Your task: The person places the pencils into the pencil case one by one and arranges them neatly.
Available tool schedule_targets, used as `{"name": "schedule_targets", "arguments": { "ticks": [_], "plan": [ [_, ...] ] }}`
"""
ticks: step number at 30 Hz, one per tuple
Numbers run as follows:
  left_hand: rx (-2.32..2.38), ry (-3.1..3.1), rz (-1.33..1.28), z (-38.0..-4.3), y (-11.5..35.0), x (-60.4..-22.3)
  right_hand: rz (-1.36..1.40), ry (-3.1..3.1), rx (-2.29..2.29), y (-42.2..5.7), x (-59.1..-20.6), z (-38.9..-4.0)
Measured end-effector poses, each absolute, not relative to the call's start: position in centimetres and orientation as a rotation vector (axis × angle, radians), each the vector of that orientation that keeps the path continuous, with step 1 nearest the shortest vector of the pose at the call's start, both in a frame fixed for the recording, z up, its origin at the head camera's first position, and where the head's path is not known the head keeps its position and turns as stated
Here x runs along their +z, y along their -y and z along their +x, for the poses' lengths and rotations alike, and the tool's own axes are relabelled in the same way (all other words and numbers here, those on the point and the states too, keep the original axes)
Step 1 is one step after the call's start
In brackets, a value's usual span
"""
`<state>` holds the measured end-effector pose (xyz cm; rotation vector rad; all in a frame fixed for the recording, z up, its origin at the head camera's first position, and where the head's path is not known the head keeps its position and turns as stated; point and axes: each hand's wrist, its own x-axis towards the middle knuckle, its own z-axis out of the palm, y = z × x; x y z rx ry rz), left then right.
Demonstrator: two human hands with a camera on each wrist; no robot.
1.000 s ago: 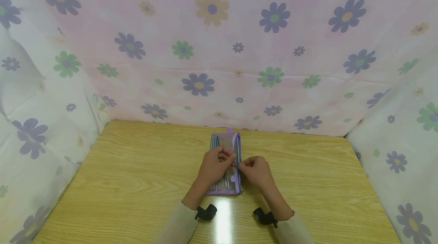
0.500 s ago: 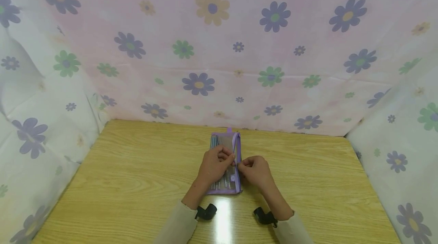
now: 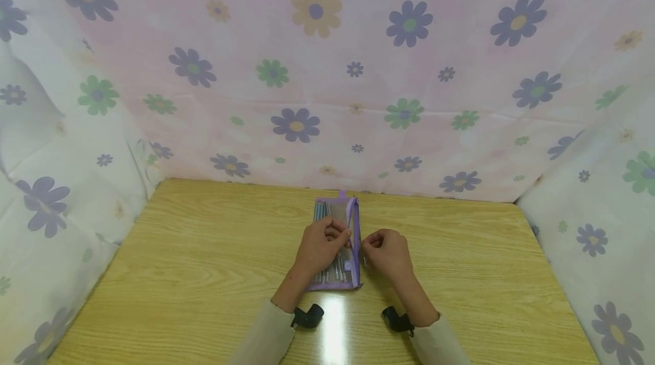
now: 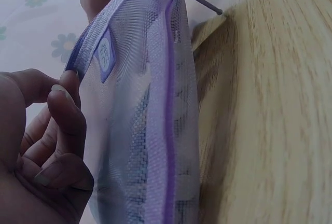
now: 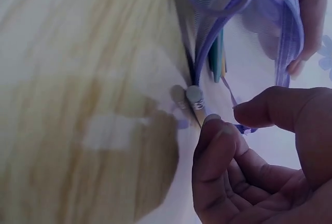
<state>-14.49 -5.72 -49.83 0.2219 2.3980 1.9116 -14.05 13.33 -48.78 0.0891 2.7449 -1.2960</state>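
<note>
A purple-edged mesh pencil pouch (image 3: 335, 282) lies on the table, its zip side gaping to the right. Several slim pencils (image 3: 320, 211) show through the mesh. My left hand (image 3: 317, 248) rests over the pouch and pinches the upper edge of the opening between thumb and finger, seen close in the left wrist view. Beside the opening, my right hand (image 3: 390, 252) pinches a slim pencil; its white eraser end (image 5: 195, 94) sticks out towards the wrist camera. Fingertips hide the rest of that pencil. Inside the opening, a teal pencil (image 5: 216, 60) is visible.
Wood-patterned table (image 3: 215, 262) surrounds the pouch. Flower-printed cloth (image 3: 297, 58) stands at the back and both sides. A purple zip-pull loop (image 5: 199, 3) hangs from the pouch's near end. Black wrist cameras (image 3: 309, 316) sit at both wrists.
My right hand has shifted slightly right and up, away from the pouch's edge, and the pencil's eraser end has come into sight below its fingers. My left hand keeps its place.
</note>
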Motion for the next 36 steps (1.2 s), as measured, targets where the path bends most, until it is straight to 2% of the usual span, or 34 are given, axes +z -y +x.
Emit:
{"name": "schedule_targets", "arguments": {
  "ticks": [13,22,36],
  "plan": [
    [1.919,-2.39,0.219,-14.51,5.71,-49.85,0.01,-2.856,-1.108,-12.96,-49.46,-14.15],
    [1.924,-2.381,0.217,-14.48,5.67,-49.86,0.053,-2.897,-0.952,-13.01,-49.04,-13.79],
    [1.912,-2.391,0.214,-14.5,5.71,-49.83,0.042,-2.913,-0.922,-13.52,-48.6,-13.61]
  ]
}}
